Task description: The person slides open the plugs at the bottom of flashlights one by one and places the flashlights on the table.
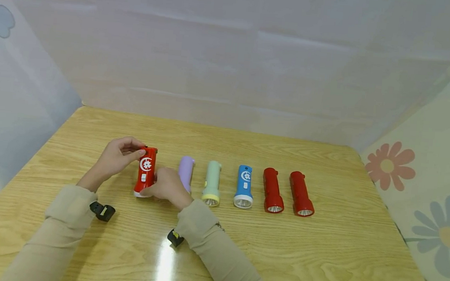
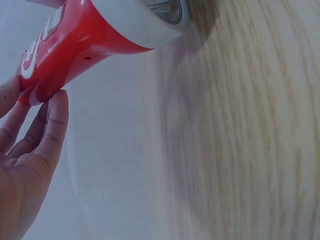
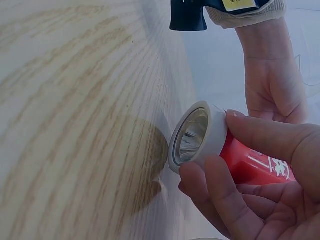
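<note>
A red flashlight [image 1: 146,163] with a white head ring and a white flower emblem is held between both hands at the left of the row. My left hand [image 1: 113,158] pinches its tail end between thumb and fingers. Around the white head end, my right hand [image 1: 170,185] grips with thumb on one side and fingers on the other. In the right wrist view the white head [image 3: 215,132] shows its lens close over the tabletop. The left wrist view shows the switch side of the red body [image 2: 75,45] tilted above the wood.
Right of the hands lie a purple flashlight [image 1: 185,169], partly hidden by the right hand, a green one [image 1: 213,177] with a yellow head, a blue one [image 1: 244,181] and two red flashlights [image 1: 272,188]. Printed cloth walls surround the wooden table [image 1: 318,262].
</note>
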A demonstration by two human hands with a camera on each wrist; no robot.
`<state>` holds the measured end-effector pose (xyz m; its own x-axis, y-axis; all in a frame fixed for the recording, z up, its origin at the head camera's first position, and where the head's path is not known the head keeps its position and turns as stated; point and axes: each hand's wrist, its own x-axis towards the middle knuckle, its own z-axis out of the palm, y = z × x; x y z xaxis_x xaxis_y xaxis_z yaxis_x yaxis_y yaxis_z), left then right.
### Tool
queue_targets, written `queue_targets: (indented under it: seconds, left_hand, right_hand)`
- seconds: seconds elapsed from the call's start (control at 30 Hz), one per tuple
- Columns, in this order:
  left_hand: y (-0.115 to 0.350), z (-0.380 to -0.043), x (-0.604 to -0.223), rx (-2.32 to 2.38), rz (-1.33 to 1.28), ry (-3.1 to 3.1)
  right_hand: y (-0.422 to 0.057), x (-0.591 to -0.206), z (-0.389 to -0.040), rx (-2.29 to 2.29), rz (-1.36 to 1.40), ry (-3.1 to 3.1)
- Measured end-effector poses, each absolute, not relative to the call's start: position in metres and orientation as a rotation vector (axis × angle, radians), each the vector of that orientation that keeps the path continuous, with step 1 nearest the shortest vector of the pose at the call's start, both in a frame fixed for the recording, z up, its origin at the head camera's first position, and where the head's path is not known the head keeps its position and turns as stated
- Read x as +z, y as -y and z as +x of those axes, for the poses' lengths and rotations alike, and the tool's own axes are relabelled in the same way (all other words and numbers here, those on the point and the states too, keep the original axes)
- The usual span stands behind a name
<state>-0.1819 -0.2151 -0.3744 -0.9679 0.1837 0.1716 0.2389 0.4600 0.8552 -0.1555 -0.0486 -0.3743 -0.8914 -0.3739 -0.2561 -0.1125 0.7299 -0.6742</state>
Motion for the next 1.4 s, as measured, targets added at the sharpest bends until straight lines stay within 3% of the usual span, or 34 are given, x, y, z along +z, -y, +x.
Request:
queue_targets:
  seconds: [1.4]
  left_hand:
    - [0.222, -0.161, -0.360, -1.557, -0.558, 2.562]
  right_hand:
    - [0.052, -0.377, -0.149, -0.825, -0.485, -2.700]
